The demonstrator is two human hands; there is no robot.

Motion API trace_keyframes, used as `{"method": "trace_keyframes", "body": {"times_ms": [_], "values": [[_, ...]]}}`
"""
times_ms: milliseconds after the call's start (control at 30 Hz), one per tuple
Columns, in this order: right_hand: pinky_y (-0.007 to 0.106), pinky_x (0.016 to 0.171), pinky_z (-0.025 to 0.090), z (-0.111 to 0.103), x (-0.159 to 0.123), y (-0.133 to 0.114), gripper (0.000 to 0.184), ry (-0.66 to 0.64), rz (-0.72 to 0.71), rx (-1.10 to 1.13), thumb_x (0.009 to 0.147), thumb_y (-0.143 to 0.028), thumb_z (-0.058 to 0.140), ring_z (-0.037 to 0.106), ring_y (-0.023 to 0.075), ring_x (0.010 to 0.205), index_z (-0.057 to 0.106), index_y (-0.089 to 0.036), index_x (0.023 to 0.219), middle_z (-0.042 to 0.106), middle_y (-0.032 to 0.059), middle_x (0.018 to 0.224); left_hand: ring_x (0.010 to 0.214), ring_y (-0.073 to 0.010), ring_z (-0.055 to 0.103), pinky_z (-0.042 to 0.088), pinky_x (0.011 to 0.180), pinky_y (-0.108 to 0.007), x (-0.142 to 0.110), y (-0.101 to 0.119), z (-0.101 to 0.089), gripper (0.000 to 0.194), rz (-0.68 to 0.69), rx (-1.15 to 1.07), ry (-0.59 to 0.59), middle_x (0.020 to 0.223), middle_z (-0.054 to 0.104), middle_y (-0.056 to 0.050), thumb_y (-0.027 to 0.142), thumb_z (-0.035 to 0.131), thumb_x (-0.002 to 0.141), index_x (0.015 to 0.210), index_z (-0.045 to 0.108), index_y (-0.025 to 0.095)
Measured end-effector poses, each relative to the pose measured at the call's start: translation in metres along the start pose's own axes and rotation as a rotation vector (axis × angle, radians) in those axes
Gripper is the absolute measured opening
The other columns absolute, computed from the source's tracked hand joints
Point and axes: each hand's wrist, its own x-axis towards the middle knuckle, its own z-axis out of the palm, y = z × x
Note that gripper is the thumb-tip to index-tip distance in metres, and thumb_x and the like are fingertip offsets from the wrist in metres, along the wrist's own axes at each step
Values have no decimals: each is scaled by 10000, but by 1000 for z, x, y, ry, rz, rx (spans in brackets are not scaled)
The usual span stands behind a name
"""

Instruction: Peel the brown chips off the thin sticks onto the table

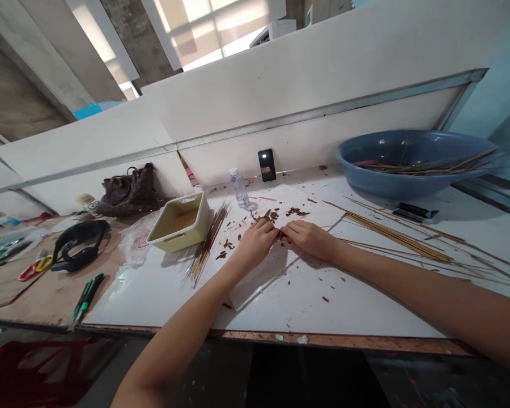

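My left hand (255, 243) and my right hand (310, 239) meet at their fingertips on the white tabletop (306, 306). A small dark brown chip (279, 234) is pinched between them, mostly hidden by my fingers. Similar brown chips (295, 212) lie scattered around both hands. To the right of my right hand stretches a loose bundle of thin wooden sticks (395, 241). Left of my left hand, a narrower bunch of thin sticks (207, 246) lies fanned out.
A blue plastic basin (380, 175) holding sticks sits at the back right, and a cream tray (181, 221) at the back left. Behind stand a water bottle (239, 188) and a handbag (127, 192). Scissors (36, 267) and green-handled tools (87, 292) lie on the brown board further left.
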Motion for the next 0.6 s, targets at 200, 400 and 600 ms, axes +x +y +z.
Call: {"method": "trace_keyframes", "body": {"times_ms": [200,400,600], "values": [[383,773,501,-12,1,1,253,40,-37,51,1180,-170,407,596,251,818,648,-168,1103,654,70,897,1035,-276,631,539,929,-407,0,3,-2,268,23,-21,31,1045,710,-104,247,510,1165,1003,715,192],[416,750,538,-10,3,1,242,83,-13,-15,1174,-221,458,638,278,819,655,-126,1277,687,87,910,1058,-288,646,551,933,-424,0,-3,4,236,-15,26,95,1045,718,-98,285,529,1165,1055,715,191],[448,855,605,-10,2,-1,363,98,-45,-10,1159,-214,505,684,295,934,542,-95,1500,742,130,1064,1066,-287,683,591,940,-423,-1,-4,4,250,-43,-47,91,1051,730,-101,319,530,1169,1111,728,179]]}}
